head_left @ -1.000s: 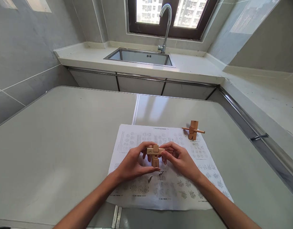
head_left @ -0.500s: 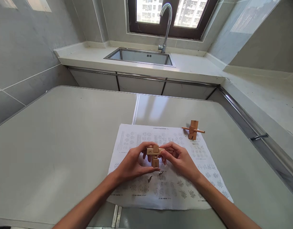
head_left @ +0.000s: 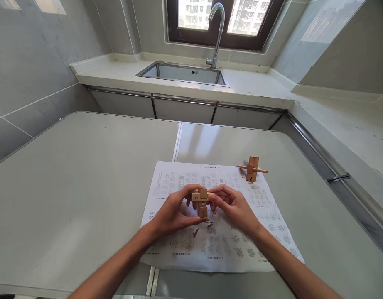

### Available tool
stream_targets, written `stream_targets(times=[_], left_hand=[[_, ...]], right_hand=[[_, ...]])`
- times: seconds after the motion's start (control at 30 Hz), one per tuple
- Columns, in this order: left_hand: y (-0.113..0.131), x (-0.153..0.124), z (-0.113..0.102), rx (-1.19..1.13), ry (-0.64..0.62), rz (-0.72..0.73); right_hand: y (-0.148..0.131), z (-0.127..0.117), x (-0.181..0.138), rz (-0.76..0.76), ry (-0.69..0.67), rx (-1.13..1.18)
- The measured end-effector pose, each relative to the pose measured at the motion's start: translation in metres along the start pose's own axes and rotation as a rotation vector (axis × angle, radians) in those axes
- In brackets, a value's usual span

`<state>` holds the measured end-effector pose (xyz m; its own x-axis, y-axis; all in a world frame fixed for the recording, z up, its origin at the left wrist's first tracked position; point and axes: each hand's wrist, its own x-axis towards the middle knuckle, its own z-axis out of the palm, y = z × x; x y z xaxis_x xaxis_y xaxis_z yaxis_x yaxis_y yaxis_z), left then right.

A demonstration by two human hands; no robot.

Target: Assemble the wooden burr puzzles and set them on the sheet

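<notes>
Between my two hands, above the printed sheet (head_left: 169, 259), is a small wooden interlocking puzzle (head_left: 203, 211) made of notched blocks. One light block lies crosswise over an upright one. My left hand (head_left: 177, 209) grips it from the left, with the thumb under the lower end and the fingers at the top. At the right end of the crosswise block, my right hand (head_left: 236, 207) pinches with thumb and forefinger. Some of the fingers behind the puzzle are hidden. A second wooden puzzle piece assembly (head_left: 251, 174), with a thin stick through it, stands at the sheet's upper right corner.
The sheet lies on a pale table (head_left: 85, 187) with a seam (head_left: 177, 143) down its middle. Beyond the table's far edge is a counter (head_left: 116, 74) with a sink (head_left: 185, 74) and a tap (head_left: 221, 33). Tiled walls stand on both sides.
</notes>
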<state>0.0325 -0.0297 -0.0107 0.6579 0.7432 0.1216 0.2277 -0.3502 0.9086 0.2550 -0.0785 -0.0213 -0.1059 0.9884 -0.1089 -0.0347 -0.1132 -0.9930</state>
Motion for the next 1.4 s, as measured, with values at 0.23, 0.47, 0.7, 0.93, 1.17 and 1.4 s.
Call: stream_targets(times=[0.23, 0.47, 0.7, 0.93, 1.17, 1.4], left_hand=[[-0.002, 0.003, -0.004, -0.052, 0.166, -0.067], [-0.007, 0.006, -0.006, -0.067, 0.273, -0.126], [-0.007, 0.005, -0.005, -0.048, 0.243, -0.105], [-0.003, 0.004, -0.007, -0.043, 0.192, -0.052], [-0.003, 0.000, -0.003, 0.055, 0.100, 0.015], [0.000, -0.002, -0.003, 0.072, 0.035, 0.051]], right_hand=[[0.004, -0.003, 0.001, -0.136, 0.095, -0.287], [0.018, 0.000, 0.000, -0.410, 0.016, -0.781], [0.021, -0.001, 0.001, -0.428, 0.004, -0.722], [-0.005, -0.013, 0.002, -0.045, -0.088, -0.086], [-0.008, -0.017, 0.001, 0.108, -0.166, 0.110], [-0.008, -0.017, 0.000, 0.146, -0.232, 0.153]])
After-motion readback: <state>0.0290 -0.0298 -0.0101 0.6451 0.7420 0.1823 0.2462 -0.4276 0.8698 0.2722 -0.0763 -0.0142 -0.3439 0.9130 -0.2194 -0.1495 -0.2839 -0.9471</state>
